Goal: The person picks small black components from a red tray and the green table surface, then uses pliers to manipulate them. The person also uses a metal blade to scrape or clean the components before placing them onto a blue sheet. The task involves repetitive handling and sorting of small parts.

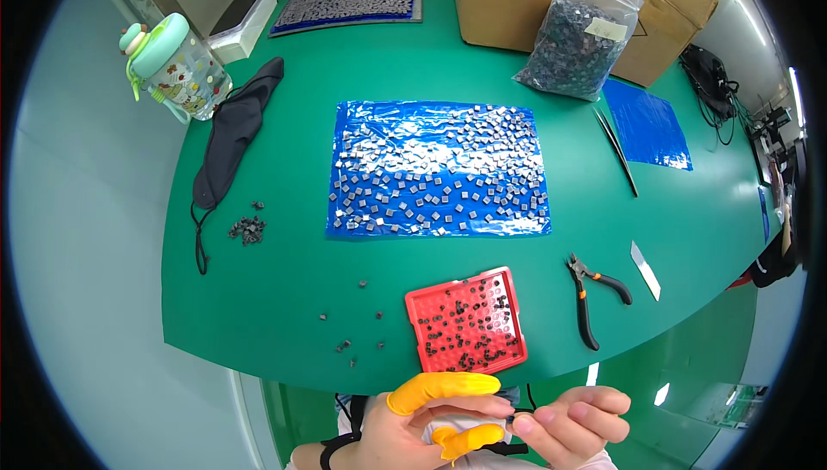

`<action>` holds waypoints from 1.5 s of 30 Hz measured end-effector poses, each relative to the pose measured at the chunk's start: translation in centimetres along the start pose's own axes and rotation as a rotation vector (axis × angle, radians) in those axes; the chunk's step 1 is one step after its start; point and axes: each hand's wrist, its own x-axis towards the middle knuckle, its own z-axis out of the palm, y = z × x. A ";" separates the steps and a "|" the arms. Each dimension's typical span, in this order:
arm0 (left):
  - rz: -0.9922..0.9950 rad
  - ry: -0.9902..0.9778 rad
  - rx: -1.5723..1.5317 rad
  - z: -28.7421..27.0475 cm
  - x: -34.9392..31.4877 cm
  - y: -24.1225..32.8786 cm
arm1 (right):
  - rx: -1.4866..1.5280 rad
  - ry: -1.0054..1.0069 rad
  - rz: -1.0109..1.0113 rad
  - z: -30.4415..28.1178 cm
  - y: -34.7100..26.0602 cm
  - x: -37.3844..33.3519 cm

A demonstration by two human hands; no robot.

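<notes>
My left hand (422, 414) wears yellow finger cots on its index finger and thumb. Those fingers are stretched and apart, and the left fingertips come up close to the right hand. My right hand (573, 427) is bare and closed in a pinch, with a tiny dark spot at its fingertips, too small to name. Just beyond the hands lies a red square tray (411, 319) with many small black pieces scattered over its dimpled floor. Several loose black pieces (344, 345) lie left of the tray on the green table.
Small square metallic pieces cover a blue film sheet (332, 203) mid-table. Cutting pliers (583, 298), a blade (645, 270) and tweezers (617, 153) lie right. A bottle (185, 69), dark sleeve (233, 138) and black pile (248, 230) stand left; a filled bag (573, 43) and carton (491, 0) behind.
</notes>
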 end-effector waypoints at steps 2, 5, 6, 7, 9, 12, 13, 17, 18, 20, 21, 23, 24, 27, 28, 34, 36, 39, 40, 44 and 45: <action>0.015 0.007 0.027 0.0 0.1 0.0 | -0.025 0.007 -0.039 0.1 0.1 -0.2; 0.018 0.035 0.026 0.3 0.2 0.1 | -0.075 0.051 -0.029 0.2 0.1 -0.2; 0.017 0.027 0.030 0.2 0.3 0.1 | -0.084 0.075 -0.013 0.5 0.0 -0.3; 0.015 0.017 0.032 0.2 0.3 0.1 | -0.096 0.099 0.003 0.6 0.0 -0.3; -0.080 0.069 0.017 0.6 0.5 0.8 | -0.037 0.020 0.083 0.1 -0.1 -0.2; -0.110 0.107 0.003 -0.2 0.4 0.1 | 0.160 -0.126 0.211 -0.5 0.1 0.3; -0.112 0.077 -0.013 -0.4 0.6 -0.1 | 0.206 -0.187 0.255 -1.0 0.3 0.5; -0.076 0.131 0.190 -0.3 1.3 2.3 | 0.161 -0.159 0.353 -0.1 1.2 -1.3; 0.002 0.190 0.298 0.2 1.4 3.7 | 0.158 -0.182 0.450 0.6 1.5 -1.4; 0.123 0.240 0.513 0.1 1.9 5.8 | 0.119 -0.192 0.599 1.3 2.9 -0.9; 0.174 0.244 0.623 -0.5 2.1 7.0 | 0.093 -0.204 0.676 1.2 3.6 -1.0; 0.242 0.243 0.858 -1.1 3.0 8.7 | -0.001 -0.258 0.741 0.6 4.7 -1.5; 0.225 0.251 0.973 -1.0 3.6 9.6 | -0.039 -0.289 0.745 0.2 5.2 -1.8; 0.245 0.265 1.388 -0.4 6.4 11.2 | -0.135 -0.266 0.790 -0.5 6.2 -3.2; 0.276 0.226 1.482 -0.2 7.5 11.3 | -0.136 -0.267 0.813 -0.5 6.4 -3.4; 0.523 -0.043 1.812 -0.9 13.6 8.5 | -0.064 -0.231 0.872 -0.5 6.8 -4.2; 0.578 -0.097 1.918 -0.8 14.4 7.4 | -0.050 -0.212 0.886 -0.6 6.9 -4.3; 0.625 -0.161 1.993 -1.1 15.6 6.8 | -0.036 -0.193 0.891 -0.7 7.0 -4.6; 0.612 -0.159 2.014 -1.3 15.9 6.7 | -0.033 -0.189 0.887 -0.7 7.0 -4.5; 0.617 -0.185 2.051 -1.6 16.3 6.6 | -0.068 -0.176 0.885 -0.7 7.0 -4.7; 0.607 -0.188 2.055 -1.5 16.2 6.5 | -0.071 -0.173 0.884 -0.8 7.0 -4.7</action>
